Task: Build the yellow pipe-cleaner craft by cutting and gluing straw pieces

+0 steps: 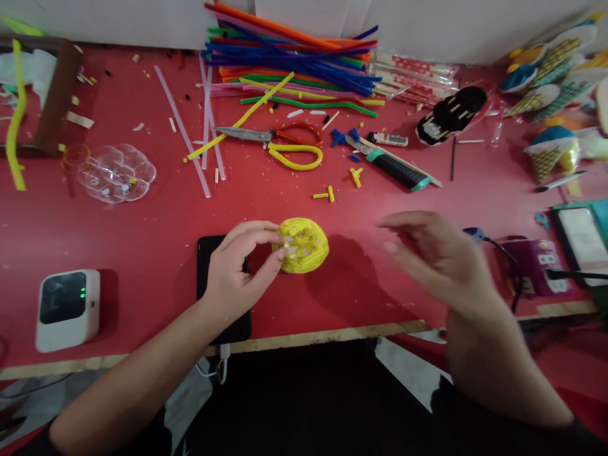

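Observation:
My left hand (pixel 240 269) pinches the left side of a small yellow woven ball (pixel 303 245) made of straw strips, holding it just above the red table (pixel 142 240). The hand partly covers a black phone (pixel 209 266) lying under it. My right hand (pixel 437 253) hovers to the right of the ball, apart from it, with the fingers stretched out toward the left and nothing in them; it is slightly smeared by motion.
Scissors with red and yellow handles (pixel 280 142), a black-handled cutter (pixel 394 168), a heap of coloured straws (pixel 294 57) and straw offcuts lie farther back. A clear plastic tray (pixel 116 172) sits left, a white device (pixel 66 307) near the front edge, cables and gadgets at right.

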Demonstrator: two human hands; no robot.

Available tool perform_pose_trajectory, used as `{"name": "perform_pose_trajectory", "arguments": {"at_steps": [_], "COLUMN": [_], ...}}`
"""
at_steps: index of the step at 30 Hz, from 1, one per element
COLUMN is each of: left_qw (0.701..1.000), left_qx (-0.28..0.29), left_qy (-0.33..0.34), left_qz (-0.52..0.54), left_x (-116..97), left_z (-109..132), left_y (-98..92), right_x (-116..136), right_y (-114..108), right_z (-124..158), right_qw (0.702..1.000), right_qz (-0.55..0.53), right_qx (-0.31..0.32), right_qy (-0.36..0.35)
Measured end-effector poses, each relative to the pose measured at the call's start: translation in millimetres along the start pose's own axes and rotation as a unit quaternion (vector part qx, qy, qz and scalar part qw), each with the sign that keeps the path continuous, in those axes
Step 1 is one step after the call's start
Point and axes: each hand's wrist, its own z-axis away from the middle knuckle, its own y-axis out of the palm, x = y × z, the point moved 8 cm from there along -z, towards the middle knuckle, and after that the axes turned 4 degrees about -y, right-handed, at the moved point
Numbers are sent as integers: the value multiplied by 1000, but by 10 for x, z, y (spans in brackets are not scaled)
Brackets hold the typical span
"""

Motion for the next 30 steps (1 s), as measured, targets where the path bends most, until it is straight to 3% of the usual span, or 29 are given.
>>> {"name": "perform_pose_trajectory", "arguments": {"at_steps": [3, 7, 13, 30], "left_qw": [1000, 1000, 999, 999], "left_qx": [14, -10, -2, -15], "left_qy": [-9, 7, 48, 42], "left_qz": [17, 16, 5, 26], "left_x": [14, -41, -149, -90], "left_z": [3, 13, 55, 31], "left_y": [25, -26, -37, -35], "right_x": [342, 405, 364, 351], "right_y": [496, 787, 825, 845], "right_z": [-200, -340, -227, -223], "right_qw": [990, 978, 968, 966], "right_qz": [-60, -141, -195, -207], "right_qx": [74, 92, 37, 50], "right_qy": [-103, -126, -154, -147]}}
